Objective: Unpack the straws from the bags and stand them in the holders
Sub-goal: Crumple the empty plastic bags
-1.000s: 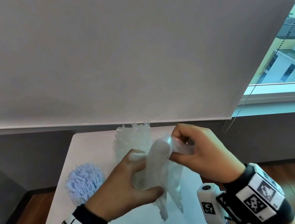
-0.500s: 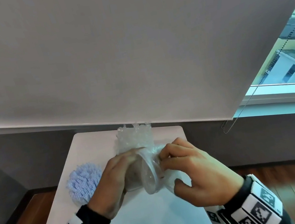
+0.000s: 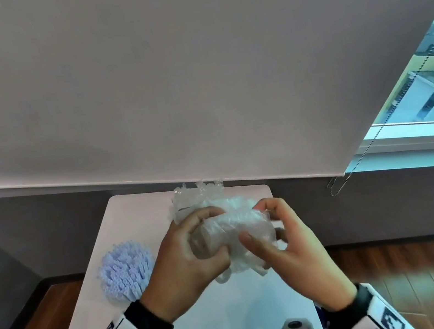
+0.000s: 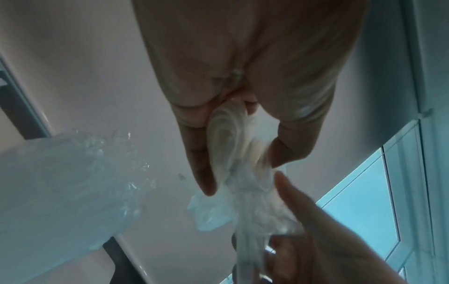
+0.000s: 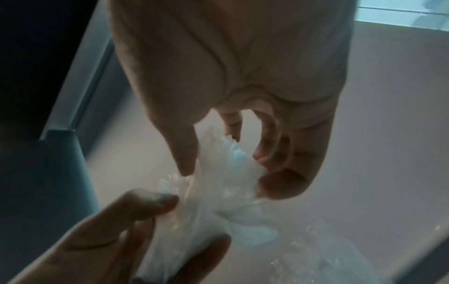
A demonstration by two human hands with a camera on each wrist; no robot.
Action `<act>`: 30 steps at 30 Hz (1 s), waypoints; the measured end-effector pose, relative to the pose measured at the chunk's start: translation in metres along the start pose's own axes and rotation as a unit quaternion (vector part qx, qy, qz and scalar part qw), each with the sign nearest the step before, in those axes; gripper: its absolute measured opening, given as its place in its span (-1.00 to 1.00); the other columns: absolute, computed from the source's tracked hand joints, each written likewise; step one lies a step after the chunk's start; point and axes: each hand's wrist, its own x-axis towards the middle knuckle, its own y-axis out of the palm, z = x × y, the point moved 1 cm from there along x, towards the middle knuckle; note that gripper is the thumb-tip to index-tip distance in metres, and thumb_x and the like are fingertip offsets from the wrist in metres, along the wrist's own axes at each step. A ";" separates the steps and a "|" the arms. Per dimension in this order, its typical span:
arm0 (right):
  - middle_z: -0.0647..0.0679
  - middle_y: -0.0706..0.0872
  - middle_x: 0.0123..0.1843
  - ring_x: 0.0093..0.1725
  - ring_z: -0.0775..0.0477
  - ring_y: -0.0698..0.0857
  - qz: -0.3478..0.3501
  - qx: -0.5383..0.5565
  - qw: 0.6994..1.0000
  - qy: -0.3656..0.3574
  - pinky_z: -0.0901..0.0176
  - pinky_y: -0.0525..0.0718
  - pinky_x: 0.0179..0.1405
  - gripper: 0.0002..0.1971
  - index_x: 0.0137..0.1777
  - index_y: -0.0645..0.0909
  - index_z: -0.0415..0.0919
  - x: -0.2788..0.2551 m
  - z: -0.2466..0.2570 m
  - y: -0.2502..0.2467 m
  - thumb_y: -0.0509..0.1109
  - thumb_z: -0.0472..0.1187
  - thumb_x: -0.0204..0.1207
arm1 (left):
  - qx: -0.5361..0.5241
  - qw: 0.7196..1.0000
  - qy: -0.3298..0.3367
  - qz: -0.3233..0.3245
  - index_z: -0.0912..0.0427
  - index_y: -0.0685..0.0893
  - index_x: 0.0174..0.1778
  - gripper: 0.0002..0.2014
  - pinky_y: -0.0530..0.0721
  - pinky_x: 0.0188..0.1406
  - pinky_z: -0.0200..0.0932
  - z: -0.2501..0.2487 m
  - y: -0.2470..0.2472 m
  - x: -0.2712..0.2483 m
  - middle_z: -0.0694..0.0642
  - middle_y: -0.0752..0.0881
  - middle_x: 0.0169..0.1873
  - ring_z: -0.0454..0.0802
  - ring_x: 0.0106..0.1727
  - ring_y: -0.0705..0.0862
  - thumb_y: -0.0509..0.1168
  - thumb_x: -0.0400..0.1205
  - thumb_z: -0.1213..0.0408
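Since a second ago the clear bag (image 3: 240,235), mid-frame, got scrunched into a roll; left hand (image 3: 186,259) and right hand (image 3: 284,242) both curl round it, so it looks emptied.

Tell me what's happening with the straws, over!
Left hand and right hand both grip the crinkly clear bag. Purple straws stand at table's left; clear straws stand behind the hands. Nothing in the way.

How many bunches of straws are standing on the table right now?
2: lavender straws at the table's left edge, clear wrapped straws at the far edge. Hands may hide others.
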 end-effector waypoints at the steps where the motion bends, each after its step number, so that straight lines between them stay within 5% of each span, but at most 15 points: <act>1: -0.09 0.68 0.07 -0.14 -0.19 0.74 0.005 0.036 0.999 0.006 0.01 0.74 -0.41 -0.66 0.12 0.53 0.04 0.001 -0.002 0.000 0.59 -0.01 0.45 | 0.003 1.000 -0.004 0.013 -0.23 0.69 0.13 -0.51 0.46 0.14 -0.57 0.001 0.001 0.000 -0.23 0.65 0.17 -0.32 0.24 0.60 0.41 0.24 -0.06; 3: -0.26 0.72 -0.01 -0.23 -0.27 0.76 -0.001 0.084 0.996 0.000 -0.03 0.69 -0.44 -0.70 0.08 0.53 -0.03 0.005 -0.004 -0.002 0.57 -0.14 0.46 | 0.014 0.999 -0.017 0.038 -0.29 0.64 0.18 -0.47 0.51 0.25 -0.39 0.004 0.002 -0.001 -0.20 0.66 0.21 -0.27 0.28 0.60 0.44 0.25 -0.16; 6: -0.22 0.72 0.01 -0.16 -0.34 0.76 -0.030 0.091 0.995 -0.028 -0.19 0.72 -0.36 -0.71 0.09 0.55 -0.03 0.008 -0.001 0.001 0.56 -0.15 0.44 | 0.045 0.998 -0.023 0.041 -0.28 0.60 0.20 -0.45 0.50 0.17 -0.43 0.005 0.000 0.000 -0.22 0.67 0.17 -0.31 0.22 0.60 0.39 0.26 -0.22; 10: 0.13 0.51 0.17 0.19 -0.09 0.63 -0.051 0.046 0.997 -0.046 -0.21 0.69 0.18 -0.68 0.15 0.57 0.03 0.006 -0.006 0.012 0.45 0.07 0.44 | 0.062 0.996 0.013 0.057 -0.12 0.64 0.01 -0.67 0.59 -0.12 -0.27 -0.003 0.002 0.001 -0.10 0.72 -0.14 -0.13 -0.09 0.67 0.38 0.34 -0.04; 13: 0.05 0.53 0.19 0.33 -0.21 0.53 -0.049 0.093 0.994 -0.005 -0.43 0.49 0.37 -0.58 0.13 0.55 0.01 0.005 -0.009 0.022 0.29 0.30 0.46 | 0.043 0.996 0.021 0.074 0.03 0.62 -0.07 -0.76 0.64 -0.14 0.05 -0.008 0.007 -0.003 0.00 0.69 -0.25 -0.01 -0.20 0.65 0.39 0.37 0.10; 19: -0.09 0.74 -0.18 -0.18 -0.15 0.73 -0.065 0.187 0.977 0.074 -0.17 0.69 -0.05 -0.48 0.02 0.64 -0.13 0.021 -0.010 0.028 0.44 0.32 0.32 | -0.085 0.989 -0.002 0.120 0.08 0.63 0.15 -0.70 0.70 -0.08 0.26 -0.010 0.013 -0.007 0.21 0.76 -0.16 0.25 -0.15 0.73 0.41 0.51 0.33; 22: -0.06 0.73 -0.30 -0.29 -0.09 0.72 -0.095 0.085 0.991 0.029 -0.20 0.75 -0.19 -0.45 -0.13 0.62 -0.13 0.033 -0.010 0.026 0.49 0.38 0.25 | -0.139 0.984 -0.023 0.112 0.02 0.62 0.22 -0.63 0.70 0.13 0.32 -0.004 0.012 -0.007 0.19 0.78 -0.01 0.22 0.01 0.77 0.46 0.52 0.33; 25: 0.10 0.68 -0.41 -0.45 0.12 0.63 -0.109 0.010 0.993 -0.035 0.10 0.67 -0.48 -0.54 -0.18 0.55 -0.07 0.045 0.002 0.021 0.58 0.28 0.27 | -0.177 0.977 -0.036 0.111 -0.07 0.62 0.24 -0.52 0.72 0.20 0.11 0.002 0.008 -0.007 0.12 0.76 0.10 0.12 0.14 0.76 0.57 0.42 0.18; 27: 0.14 0.65 -0.47 -0.53 0.17 0.59 -0.072 0.016 0.995 -0.064 0.25 0.56 -0.56 -0.60 -0.20 0.51 -0.12 0.051 0.009 0.018 0.58 0.12 0.26 | -0.198 0.976 -0.038 0.081 -0.02 0.69 0.14 -0.53 0.69 0.20 -0.05 0.005 -0.001 -0.004 0.04 0.71 0.17 0.06 0.23 0.71 0.60 0.35 -0.03; 30: 0.11 0.62 -0.47 -0.55 0.15 0.55 0.010 0.018 0.996 -0.087 0.29 0.51 -0.57 -0.64 -0.23 0.50 -0.09 0.057 0.015 0.017 0.65 0.00 0.28 | -0.264 0.962 -0.064 0.035 0.17 0.68 -0.24 -0.47 0.60 0.33 0.18 0.008 -0.021 0.005 0.06 0.58 0.33 0.10 0.33 0.67 0.58 0.28 -0.26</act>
